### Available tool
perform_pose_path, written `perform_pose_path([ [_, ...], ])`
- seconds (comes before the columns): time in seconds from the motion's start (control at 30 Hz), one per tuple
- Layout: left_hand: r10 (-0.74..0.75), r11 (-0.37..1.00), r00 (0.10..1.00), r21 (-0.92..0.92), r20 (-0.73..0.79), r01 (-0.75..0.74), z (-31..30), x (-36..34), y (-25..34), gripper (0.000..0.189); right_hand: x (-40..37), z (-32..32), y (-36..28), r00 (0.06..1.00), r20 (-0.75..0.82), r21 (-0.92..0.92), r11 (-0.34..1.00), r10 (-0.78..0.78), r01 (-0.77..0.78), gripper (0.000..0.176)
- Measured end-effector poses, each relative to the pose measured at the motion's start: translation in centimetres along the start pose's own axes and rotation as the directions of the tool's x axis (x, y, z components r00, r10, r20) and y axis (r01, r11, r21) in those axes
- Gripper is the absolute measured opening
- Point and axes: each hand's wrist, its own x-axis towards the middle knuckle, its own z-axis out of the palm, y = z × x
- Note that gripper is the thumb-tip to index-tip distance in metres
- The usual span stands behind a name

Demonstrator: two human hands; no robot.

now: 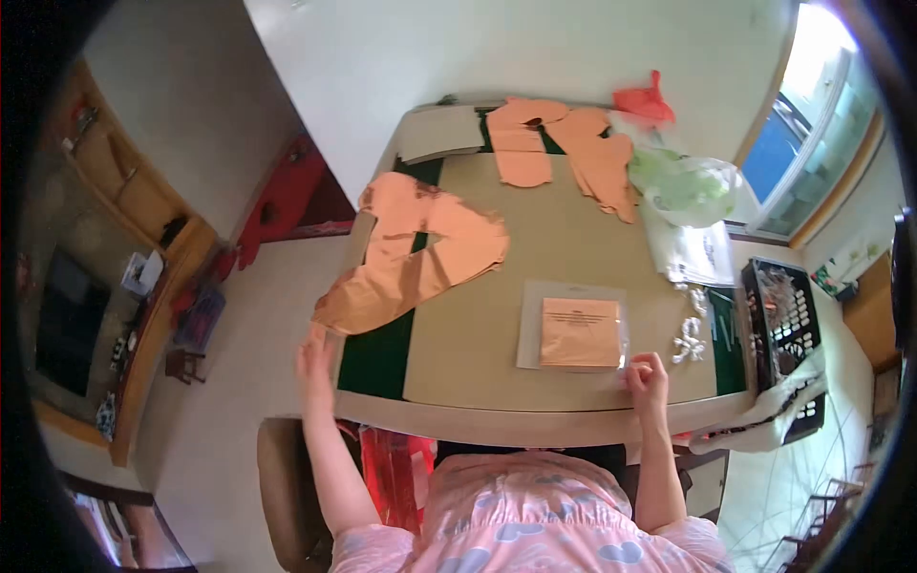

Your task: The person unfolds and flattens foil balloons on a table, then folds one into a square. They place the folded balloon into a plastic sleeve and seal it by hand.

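A flat, shiny rose-gold foil balloon [411,253] lies bent across the left part of the table. Its near end reaches over the left table edge, where my left hand [316,368] grips it with the fingertips. My right hand [649,377] is closed by the front edge, its fingers curled beside the lower right corner of a clear plastic packet [527,329]. Whatever those fingers hold is too small to make out. Inside the packet sits a folded rose-gold foil piece [580,334] with printed text on top.
More flat rose-gold foil balloons [597,153] lie at the back. On the right are a pale green plastic bag [688,186], white printed bags [693,250], small white pieces [688,339] and a black basket [783,320]. A grey board [439,134] lies back left.
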Motion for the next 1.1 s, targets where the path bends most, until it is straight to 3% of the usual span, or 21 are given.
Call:
perform_pose_path([
  [0.03, 0.024, 0.998, 0.999, -0.057, 0.024, -0.022, -4.3, 3.0, -1.6, 0.051, 0.1, 0.1, -0.2, 1.0, 0.018, 0.005, 1.0, 0.005, -0.005, 0.009],
  [0.1, -0.068, 0.891, 0.977, -0.452, -0.203, -0.032, -11.2, 7.2, -4.6, 0.047, -0.1, 0.0, -0.3, 0.999, 0.036, 0.007, 1.0, 0.017, -0.017, 0.01],
  [0.13, -0.033, 0.999, 0.976, -0.037, -0.213, 0.026, -13.4, 8.1, -5.7, 0.042, -0.3, -0.2, 0.0, 0.999, 0.049, -0.023, 1.0, 0.019, -0.018, 0.011],
  [0.17, 0.006, 0.921, 0.979, 0.382, -0.204, 0.074, -15.2, 9.1, -6.8, 0.038, -0.4, -0.4, 0.2, 0.998, 0.058, -0.05, 0.999, 0.014, -0.011, 0.012],
  [0.2, 0.039, 0.676, 0.983, 0.729, -0.179, 0.106, -16.5, 9.9, -7.8, 0.034, -0.1, -0.4, 0.2, 0.998, 0.064, -0.076, 0.997, 0.006, -0.001, 0.013],
  [0.23, 0.05, 0.303, 0.988, 0.945, -0.148, 0.126, -17.3, 9.9, -8.4, 0.03, 0.0, -0.5, -0.1, 0.997, 0.083, -0.06, 0.998, -0.003, 0.007, 0.015],
  [0.27, 0.042, -0.129, 0.993, 0.985, -0.113, 0.117, -17.9, 9.9, -9.4, 0.026, -0.3, -0.6, -0.3, 0.995, 0.102, -0.044, 0.999, -0.007, 0.012, 0.017],
  [0.37, 0.305, 0.211, 0.95, 0.978, -0.067, 0.001, -11.8, 8.8, -4.2, 0.016, -0.8, -1.1, -0.1, 0.981, 0.174, -0.062, 0.993, -0.085, 0.097, 0.023],
  [0.43, 0.282, 0.472, 0.959, 0.874, -0.024, -0.117, -0.9, 2.8, 3.3, 0.013, -1.5, -1.6, -0.4, 0.966, 0.222, -0.128, 0.978, -0.134, 0.165, 0.026],
  [0.5, 0.392, 0.375, 0.893, 0.848, 0.222, -0.375, 5.8, -1.6, 1.9, 0.009, -1.8, -1.7, -1.1, 0.946, 0.282, -0.21, 0.951, -0.163, 0.226, 0.03],
  [0.57, 0.429, 0.376, 0.733, 0.634, 0.527, -0.676, 12.2, -5.5, 1.4, 0.019, -1.9, -1.5, -1.7, 0.944, 0.28, -0.239, 0.94, -0.174, 0.244, 0.033],
  [0.6, 0.341, 0.37, 0.651, 0.54, 0.678, -0.756, 14.4, -6.9, 0.3, 0.025, -2.1, -1.5, -1.8, 0.943, 0.28, -0.249, 0.935, -0.179, 0.251, 0.034],
  [0.67, 0.326, 0.412, 0.486, 0.341, 0.811, -0.845, 18.1, -8.6, -2.7, 0.03, -2.1, -1.6, -1.5, 0.935, 0.287, -0.317, 0.9, -0.209, 0.299, 0.036],
  [0.73, 0.234, 0.469, 0.436, 0.292, 0.869, -0.834, 19.6, -9.4, -4.3, 0.038, -2.2, -1.9, -1.9, 0.926, 0.316, -0.466, 0.816, -0.208, 0.342, 0.033],
  [0.87, 0.161, 0.511, 0.399, 0.27, 0.903, -0.816, 20.6, -9.9, -5.0, 0.045, -2.3, -1.9, -2.2, 0.819, 0.222, -0.526, 0.642, -0.53, 0.558, 0.015],
  [0.97, 0.146, 0.514, 0.426, 0.299, 0.893, -0.804, 20.8, -9.8, -4.9, 0.037, -0.9, -1.8, -1.0, 0.821, 0.172, -0.355, 0.743, -0.544, 0.567, 0.01],
  [1.1, 0.235, 0.574, 0.533, 0.327, 0.813, -0.751, 21.3, -9.6, -7.0, 0.019, -0.1, -1.1, -0.8, 0.87, 0.124, -0.384, 0.785, -0.478, 0.486, 0.008],
])
